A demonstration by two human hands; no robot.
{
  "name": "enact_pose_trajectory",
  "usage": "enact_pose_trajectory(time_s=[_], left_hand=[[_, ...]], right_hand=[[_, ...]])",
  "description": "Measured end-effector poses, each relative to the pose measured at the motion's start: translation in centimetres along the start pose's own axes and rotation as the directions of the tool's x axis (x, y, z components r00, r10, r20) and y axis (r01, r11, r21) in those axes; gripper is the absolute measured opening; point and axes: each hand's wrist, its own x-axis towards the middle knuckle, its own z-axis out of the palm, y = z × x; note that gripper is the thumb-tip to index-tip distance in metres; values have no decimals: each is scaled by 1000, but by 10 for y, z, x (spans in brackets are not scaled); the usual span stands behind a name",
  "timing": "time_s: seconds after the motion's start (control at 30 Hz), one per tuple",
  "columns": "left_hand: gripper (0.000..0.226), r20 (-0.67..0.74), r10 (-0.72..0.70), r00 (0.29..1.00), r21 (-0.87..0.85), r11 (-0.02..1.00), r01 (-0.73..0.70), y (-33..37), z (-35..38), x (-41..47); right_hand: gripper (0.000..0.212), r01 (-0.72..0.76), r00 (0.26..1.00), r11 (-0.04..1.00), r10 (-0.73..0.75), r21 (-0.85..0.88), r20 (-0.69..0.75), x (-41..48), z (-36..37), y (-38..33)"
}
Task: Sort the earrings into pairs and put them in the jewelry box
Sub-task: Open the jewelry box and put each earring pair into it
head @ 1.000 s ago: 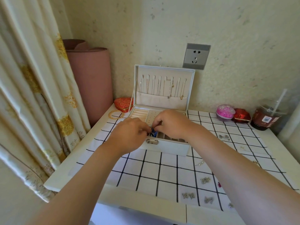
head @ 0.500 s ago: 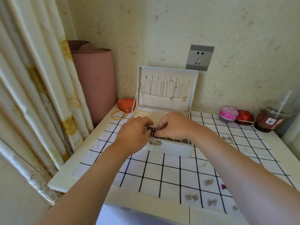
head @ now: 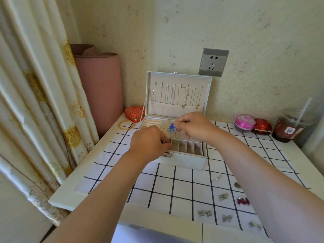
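Observation:
The white jewelry box [head: 185, 161] stands open at the back of the checked cloth, with necklaces hanging in its raised lid [head: 178, 92]. My right hand [head: 194, 126] pinches a blue earring [head: 171, 128] over the perforated earring panel at the box's back. My left hand [head: 149, 143] rests curled on the box's front left corner, next to the slotted compartments; whether it holds anything is hidden. Several silver earrings [head: 223, 196] and a red one [head: 242, 201] lie loose on the cloth at the lower right.
A red heart-shaped box [head: 134, 113] and gold bangle [head: 126, 124] lie left of the jewelry box. A pink tin [head: 244, 122], red box [head: 262, 126] and iced drink cup [head: 289, 127] line the back right. A curtain and pink rolled mat [head: 100, 92] stand left.
My right hand has lifted the blue earring out from between my hands and moved it back over the earring panel. My left hand stayed at the box's front.

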Motion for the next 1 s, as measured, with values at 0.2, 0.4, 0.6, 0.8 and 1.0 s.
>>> enact_pose_trajectory(time_s=[0.2, 0.4, 0.6, 0.8, 1.0], left_hand=[[13, 71, -40, 997, -2, 999, 40, -3, -4, 5], [23, 95, 58, 994, -59, 997, -52, -10, -4, -4], [27, 7, -77, 997, -258, 963, 76, -17, -7, -10], [35, -12, 4, 1000, -179, 984, -6, -20, 1, -11], [33, -22, 94, 995, -66, 993, -96, -19, 4, -12]], right_hand=[[16, 16, 997, 997, -9, -80, 79, -1, 2, -1], [29, 73, 980, 944, -9, -321, 198, 2, 14, -4], [43, 11, 986, 933, 50, -360, 159, 3, 24, -5], [13, -4, 998, 944, 23, -330, 55, 4, 28, -2], [8, 24, 996, 958, 2, -285, 91, 4, 27, -1]])
